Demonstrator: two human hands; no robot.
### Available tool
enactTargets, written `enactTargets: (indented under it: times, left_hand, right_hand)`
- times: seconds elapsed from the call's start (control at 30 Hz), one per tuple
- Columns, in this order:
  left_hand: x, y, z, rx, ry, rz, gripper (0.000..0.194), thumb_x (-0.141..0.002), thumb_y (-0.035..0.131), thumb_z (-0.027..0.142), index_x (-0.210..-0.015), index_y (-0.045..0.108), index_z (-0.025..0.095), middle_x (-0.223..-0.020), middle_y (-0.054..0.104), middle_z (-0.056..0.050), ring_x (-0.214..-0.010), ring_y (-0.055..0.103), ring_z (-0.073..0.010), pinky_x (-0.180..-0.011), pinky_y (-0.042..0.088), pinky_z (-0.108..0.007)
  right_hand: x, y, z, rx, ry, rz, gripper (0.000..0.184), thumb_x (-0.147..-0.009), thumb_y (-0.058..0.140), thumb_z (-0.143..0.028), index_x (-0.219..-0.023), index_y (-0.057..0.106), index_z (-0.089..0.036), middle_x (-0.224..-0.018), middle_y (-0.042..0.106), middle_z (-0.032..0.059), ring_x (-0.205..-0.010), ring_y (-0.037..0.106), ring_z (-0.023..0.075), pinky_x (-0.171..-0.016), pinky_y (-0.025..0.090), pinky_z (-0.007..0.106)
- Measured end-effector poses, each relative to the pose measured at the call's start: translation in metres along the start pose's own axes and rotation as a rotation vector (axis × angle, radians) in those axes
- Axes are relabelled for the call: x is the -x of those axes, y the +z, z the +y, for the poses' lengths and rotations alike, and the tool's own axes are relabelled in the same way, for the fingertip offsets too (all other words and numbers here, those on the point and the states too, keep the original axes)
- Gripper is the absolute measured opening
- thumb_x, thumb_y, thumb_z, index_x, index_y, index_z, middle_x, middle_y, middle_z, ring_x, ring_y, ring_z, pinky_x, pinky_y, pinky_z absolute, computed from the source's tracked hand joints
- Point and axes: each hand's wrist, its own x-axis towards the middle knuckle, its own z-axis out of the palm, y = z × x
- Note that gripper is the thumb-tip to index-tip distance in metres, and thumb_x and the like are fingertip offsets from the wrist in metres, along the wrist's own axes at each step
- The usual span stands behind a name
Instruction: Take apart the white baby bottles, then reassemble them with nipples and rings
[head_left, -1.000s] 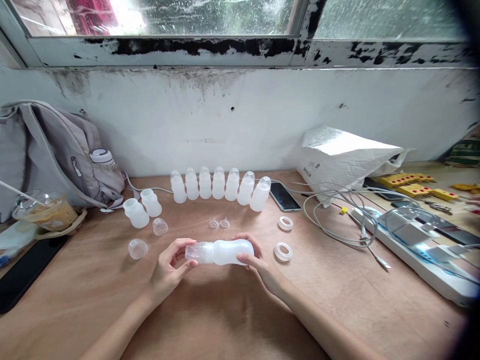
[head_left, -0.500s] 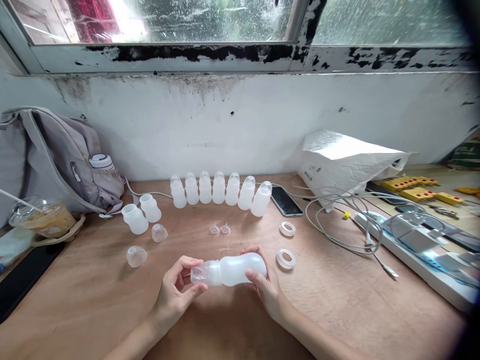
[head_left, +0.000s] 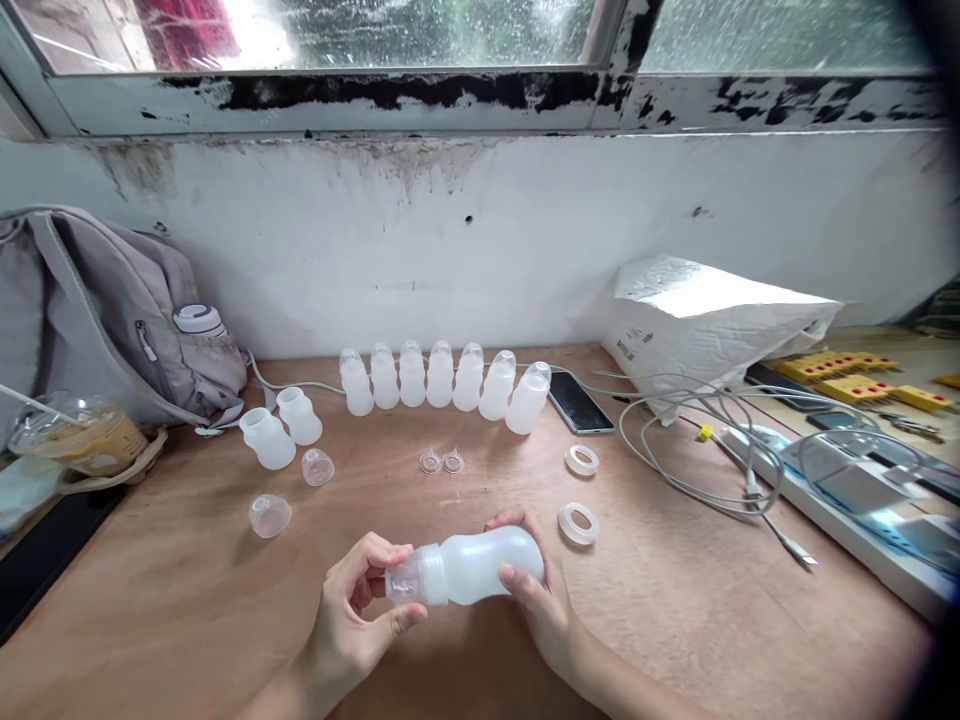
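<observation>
A translucent white baby bottle lies sideways between both hands, just above the table. My left hand grips its clear cap end, thumb below and fingers above. Around the rounded base my right hand is closed. Beyond them, two silicone nipples lie side by side on the wood. Two white collar rings rest to the right. On the left are two clear caps and two open bottle bodies, standing upright. Several capped bottles stand in a curved row near the wall.
A phone lies right of the bottle row. Tangled white cables, a power strip and a white bag take up the right side. At left are a grey backpack and an iced drink cup.
Both hands and the held bottle have shifted slightly down and to the right in view. The camera view has moved a little; the things on the table stay in place.
</observation>
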Motion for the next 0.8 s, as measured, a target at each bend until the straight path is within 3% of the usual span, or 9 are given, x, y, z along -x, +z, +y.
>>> enactTargets:
  times: [0.13,0.3,0.5,0.63,0.8]
  left_hand:
    - [0.0,0.001,-0.003,0.021,-0.021,0.017,0.026,-0.064,0.072,0.017,-0.087,0.061,0.019,-0.081,0.057,-0.005,-0.077,0.058,-0.0189,-0.066,0.051,-0.027]
    - [-0.016,-0.003,-0.003,0.079,-0.158,0.048,0.03,-0.07,0.068,0.027,-0.098,0.059,0.018,-0.102,0.06,-0.011,-0.089,0.06,-0.0221,-0.073,0.051,-0.03]
    - [-0.035,-0.016,0.01,0.163,-0.332,0.089,0.037,-0.073,0.066,0.032,-0.107,0.057,0.019,-0.1,0.063,-0.007,-0.092,0.058,-0.0191,-0.081,0.046,-0.027]
    - [-0.034,-0.019,0.01,0.219,-0.295,0.173,0.04,-0.075,0.064,0.035,-0.11,0.054,0.018,-0.099,0.062,-0.008,-0.092,0.059,-0.0194,-0.081,0.046,-0.029]
    - [-0.035,-0.021,0.015,0.035,-0.225,0.196,0.037,-0.073,0.064,0.036,-0.102,0.058,0.014,-0.096,0.063,-0.009,-0.093,0.058,-0.0216,-0.079,0.046,-0.03]
  right_hand:
    - [0.002,0.001,0.003,0.041,-0.023,-0.005,0.034,-0.072,0.055,-0.049,-0.09,0.045,-0.022,-0.074,0.047,0.0013,-0.061,0.046,0.017,-0.052,0.039,0.028]
    - [0.003,0.008,0.009,0.151,-0.056,0.04,0.033,-0.075,0.056,-0.044,-0.098,0.043,-0.023,-0.082,0.05,0.0019,-0.064,0.048,0.0162,-0.056,0.04,0.027]
    - [-0.012,0.021,0.005,-0.147,0.181,-0.153,0.032,-0.077,0.058,-0.041,-0.097,0.04,-0.023,-0.095,0.054,0.0044,-0.065,0.052,0.0139,-0.049,0.042,0.024]
    - [-0.02,0.02,0.003,-0.185,0.199,-0.179,0.035,-0.073,0.062,-0.04,-0.097,0.045,-0.021,-0.092,0.055,0.0044,-0.072,0.054,0.0163,-0.052,0.045,0.025]
    - [-0.022,0.016,0.004,-0.063,0.075,-0.213,0.039,-0.066,0.071,-0.034,-0.097,0.051,-0.022,-0.096,0.058,0.0025,-0.085,0.054,0.0183,-0.068,0.046,0.028]
